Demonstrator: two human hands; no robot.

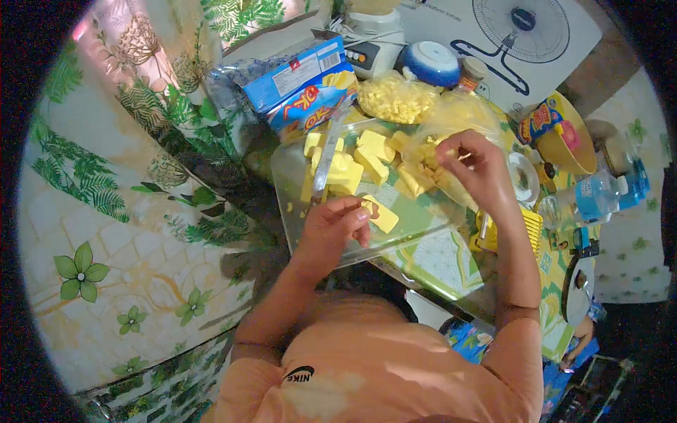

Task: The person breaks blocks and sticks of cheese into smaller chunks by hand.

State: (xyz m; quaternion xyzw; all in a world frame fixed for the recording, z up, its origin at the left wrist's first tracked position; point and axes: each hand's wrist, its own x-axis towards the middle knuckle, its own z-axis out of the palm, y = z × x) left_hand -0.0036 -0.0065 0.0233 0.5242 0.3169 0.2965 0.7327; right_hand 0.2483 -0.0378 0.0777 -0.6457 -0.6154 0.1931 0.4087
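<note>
My left hand [331,231] is closed on a flat yellow slab [383,214], which looks like cheese or butter. Just above that hand, a long knife [326,158] lies across several yellow blocks [340,173] on a clear tray [296,227]. Further right, my right hand [479,166] has its fingers bent together over an open clear plastic bag [462,116]. Cut yellow pieces [423,155] lie in and beside this bag. Whether anything is pinched in the right fingers is too small to tell.
Behind the tray stand a blue box [300,84], a tied bag of yellow cubes [397,97], a blue bowl [431,63] and a white blender base [370,46]. To the right are a yellow basket [529,229], a water bottle [585,197] and a tan tub [582,144].
</note>
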